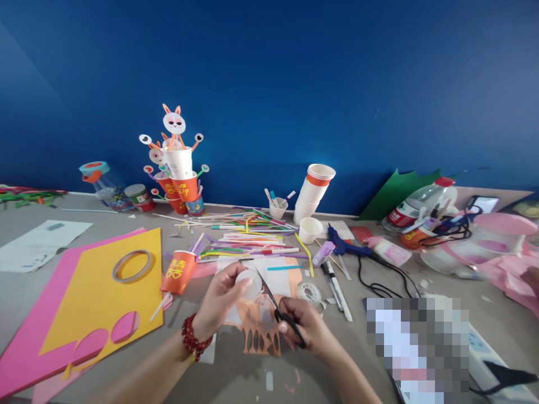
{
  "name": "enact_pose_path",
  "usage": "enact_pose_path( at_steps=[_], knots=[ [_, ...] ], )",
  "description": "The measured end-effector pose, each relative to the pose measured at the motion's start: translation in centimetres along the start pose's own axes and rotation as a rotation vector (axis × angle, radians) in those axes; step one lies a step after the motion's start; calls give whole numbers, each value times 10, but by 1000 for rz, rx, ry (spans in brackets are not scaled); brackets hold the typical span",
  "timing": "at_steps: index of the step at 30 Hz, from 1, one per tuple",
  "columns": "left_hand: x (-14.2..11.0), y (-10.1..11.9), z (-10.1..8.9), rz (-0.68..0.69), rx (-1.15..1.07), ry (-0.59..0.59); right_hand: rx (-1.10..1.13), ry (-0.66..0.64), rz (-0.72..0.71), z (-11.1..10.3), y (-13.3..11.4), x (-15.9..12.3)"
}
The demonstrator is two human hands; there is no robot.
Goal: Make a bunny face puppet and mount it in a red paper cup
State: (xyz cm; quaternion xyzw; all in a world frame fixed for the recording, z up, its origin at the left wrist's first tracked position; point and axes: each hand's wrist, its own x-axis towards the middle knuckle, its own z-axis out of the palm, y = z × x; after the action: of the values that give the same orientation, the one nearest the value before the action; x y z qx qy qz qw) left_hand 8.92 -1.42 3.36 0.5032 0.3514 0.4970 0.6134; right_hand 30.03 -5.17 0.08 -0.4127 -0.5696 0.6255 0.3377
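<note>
My left hand [225, 294], with a red bead bracelet at the wrist, pinches a round white paper disc [248, 284] by its left side. In my right hand [301, 324] is a pair of black-handled scissors [273, 300], blades pointing up and left next to the disc's right edge. Whether the blades touch the paper I cannot tell. Below both hands lies an orange paper sheet [261, 340] with several leaf-shaped holes cut in it. White paper [275, 280] lies just behind. A roll of clear tape [309, 292] sits right of the scissors.
Yellow card [96, 269] with a tape ring [132, 266] lies left, beside a red cup [180, 273]. Pipe cleaners and straws spread behind. Rabbit-faced cups [179, 163] and stacked white cups [312, 193] stand by the wall. A blue glue gun [345, 245] and its cord lie right.
</note>
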Motion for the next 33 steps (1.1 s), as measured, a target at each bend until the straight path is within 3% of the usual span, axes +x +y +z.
enact_pose_path(
  at_steps=[21,33],
  knots=[
    [-1,0,-1,-13,-51,38,-61,52,-3,-1,-1,-1],
    [0,-3,-1,-13,-36,40,0,18,-29,-1,-3,-1]
  ],
)
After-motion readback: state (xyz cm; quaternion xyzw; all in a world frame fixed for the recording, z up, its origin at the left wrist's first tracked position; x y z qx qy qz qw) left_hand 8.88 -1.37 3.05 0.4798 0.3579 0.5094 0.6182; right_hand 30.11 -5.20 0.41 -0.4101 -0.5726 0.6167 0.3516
